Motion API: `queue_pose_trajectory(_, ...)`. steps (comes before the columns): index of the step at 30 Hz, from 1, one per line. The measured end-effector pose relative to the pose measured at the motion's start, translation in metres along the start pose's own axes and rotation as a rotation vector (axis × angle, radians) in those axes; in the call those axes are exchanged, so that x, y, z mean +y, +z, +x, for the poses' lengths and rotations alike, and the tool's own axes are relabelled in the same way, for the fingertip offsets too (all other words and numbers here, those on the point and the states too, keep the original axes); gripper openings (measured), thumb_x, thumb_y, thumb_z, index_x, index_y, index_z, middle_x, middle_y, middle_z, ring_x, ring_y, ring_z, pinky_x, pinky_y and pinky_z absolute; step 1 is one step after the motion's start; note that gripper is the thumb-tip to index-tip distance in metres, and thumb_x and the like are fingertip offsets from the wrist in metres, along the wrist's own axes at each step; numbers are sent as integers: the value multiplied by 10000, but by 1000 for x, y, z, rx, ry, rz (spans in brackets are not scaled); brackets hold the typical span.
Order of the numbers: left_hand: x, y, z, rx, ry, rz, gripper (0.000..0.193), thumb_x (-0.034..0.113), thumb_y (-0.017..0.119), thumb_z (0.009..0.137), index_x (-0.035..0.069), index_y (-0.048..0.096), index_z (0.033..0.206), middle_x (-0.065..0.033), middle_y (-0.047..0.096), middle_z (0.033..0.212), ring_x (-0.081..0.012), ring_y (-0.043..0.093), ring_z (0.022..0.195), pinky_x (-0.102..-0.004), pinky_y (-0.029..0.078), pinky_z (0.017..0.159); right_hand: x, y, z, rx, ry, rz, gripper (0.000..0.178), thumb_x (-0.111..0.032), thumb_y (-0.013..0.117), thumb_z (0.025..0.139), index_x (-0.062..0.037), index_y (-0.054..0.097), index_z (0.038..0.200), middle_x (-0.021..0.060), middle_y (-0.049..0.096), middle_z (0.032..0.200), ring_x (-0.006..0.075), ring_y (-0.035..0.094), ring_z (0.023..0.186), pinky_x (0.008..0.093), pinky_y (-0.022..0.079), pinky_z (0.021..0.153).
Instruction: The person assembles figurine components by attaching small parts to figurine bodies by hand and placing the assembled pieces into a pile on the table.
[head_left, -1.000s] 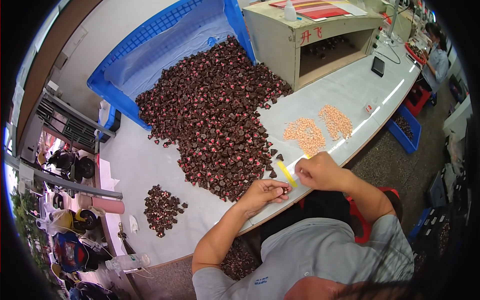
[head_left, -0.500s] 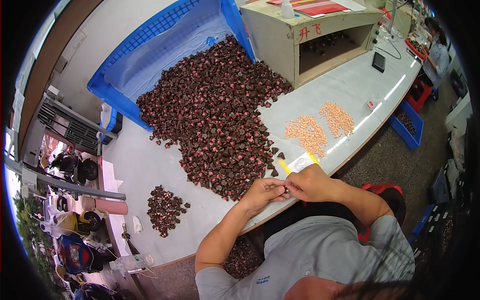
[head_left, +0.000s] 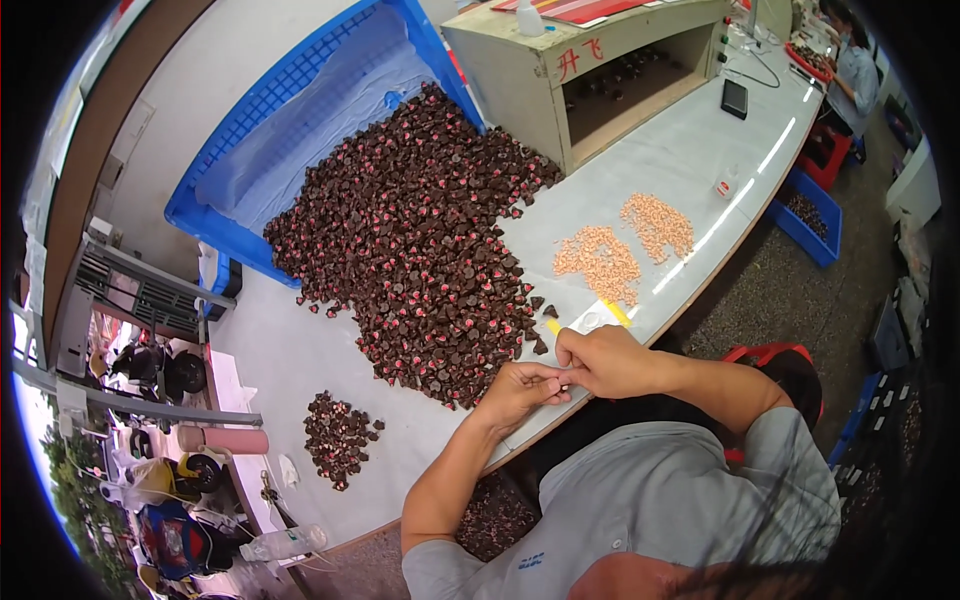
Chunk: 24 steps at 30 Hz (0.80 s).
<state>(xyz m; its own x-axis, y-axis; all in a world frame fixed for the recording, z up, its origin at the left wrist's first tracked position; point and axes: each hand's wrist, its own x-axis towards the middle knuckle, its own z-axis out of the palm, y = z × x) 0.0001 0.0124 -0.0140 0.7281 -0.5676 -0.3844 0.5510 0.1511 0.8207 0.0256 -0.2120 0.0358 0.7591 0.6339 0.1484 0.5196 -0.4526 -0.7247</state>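
My left hand (head_left: 520,394) and my right hand (head_left: 612,362) meet at the table's near edge, fingertips pinched together. Whatever sits between them is mostly covered by the fingers and too small to name. Just beyond the right hand is a small white piece with yellow strips (head_left: 612,312) along its sides. A large heap of small dark brown, cone-like parts (head_left: 420,250), many showing red or pink, spreads out past the left hand. A few loose dark parts (head_left: 541,346) lie close to the fingers. Two patches of tiny peach-coloured pieces (head_left: 600,262) are beyond the right hand.
A smaller pile of dark parts (head_left: 338,440) lies on the grey table (head_left: 400,490) at the left. Behind the big heap, a blue crate (head_left: 215,225) is tipped on its side. A pale open-fronted box (head_left: 510,85) stands at the back. Far right, another person (head_left: 855,85) sits working.
The view has turned slightly, shifting most of the table's contents left in the picture. My hands remain pinched together at the table edge, with only small finger movement.
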Motion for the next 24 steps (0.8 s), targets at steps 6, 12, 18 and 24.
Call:
queue_pose_trajectory(6, 26, 14, -16, 115, 50, 77, 233, 105, 655, 933, -43, 682, 1112, -127, 711, 1049, -173, 695, 877, -206, 522, 677, 23, -20, -6, 299, 130, 562, 123, -114, 682, 889, -44, 583, 909, 2, 573, 620, 62, 548, 606, 259, 409, 531)
queue_pose_trajectory(12, 64, -22, -99, 786, 285, 588, 244, 48, 613, 911, -37, 657, 1135, -119, 703, 1022, -191, 701, 876, -253, 548, 674, 59, -71, -32, 621, 188, 128, 90, -58, 677, 869, -29, 593, 878, 11, 538, 576, 71, 504, 524, 239, 399, 509)
queue_pose_trajectory(18, 23, -75, -177, 1411, 86, 1454, 336, 54, 689, 830, 14, 633, 1160, -174, 691, 982, -326, 674, 890, -394, 530, 797, 65, -73, -26, 401, 144, -210, 53, -119, 655, 829, -77, 636, 855, 103, 622, 621, 292, 640, 596, 411, 480, 550)
queue_pose_trajectory(24, 4, -71, -165, 1589, 328, 1828, 310, 50, 703, 797, 31, 626, 1097, -152, 652, 975, -333, 606, 947, -420, 486, 832, 21, -46, 52, -63, -196, -444, 68, -143, 653, 776, -85, 664, 810, 120, 667, 716, 338, 663, 703, 463, 506, 613)
